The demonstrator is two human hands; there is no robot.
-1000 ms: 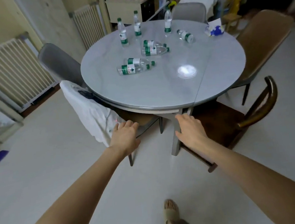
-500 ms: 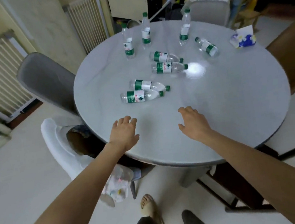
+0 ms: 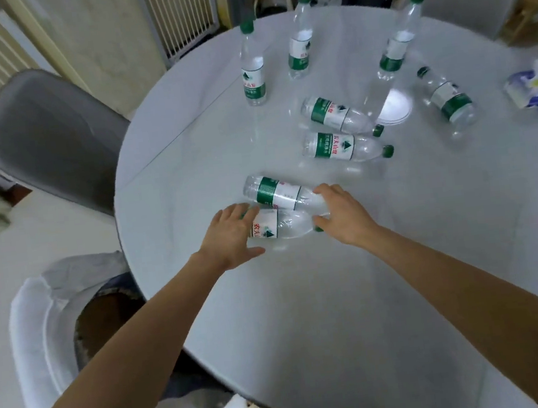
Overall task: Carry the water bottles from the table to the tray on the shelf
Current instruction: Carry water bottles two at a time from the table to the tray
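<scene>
Head view shows both hands over the round table [image 3: 305, 300], the left hand [image 3: 229, 238] cupped loosely on the base end of the nearest bottle [image 3: 277, 227] and the right hand [image 3: 346, 216] curled at its cap end, neither fully closed. That bottle lies flat, touching a second bottle [image 3: 280, 193]. Six more bottles sit farther back, three upright.

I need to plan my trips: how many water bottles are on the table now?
8. Three upright at the far side. Five lying: one far right, two mid-table, two nearest, at the hands. None seems hidden.
</scene>
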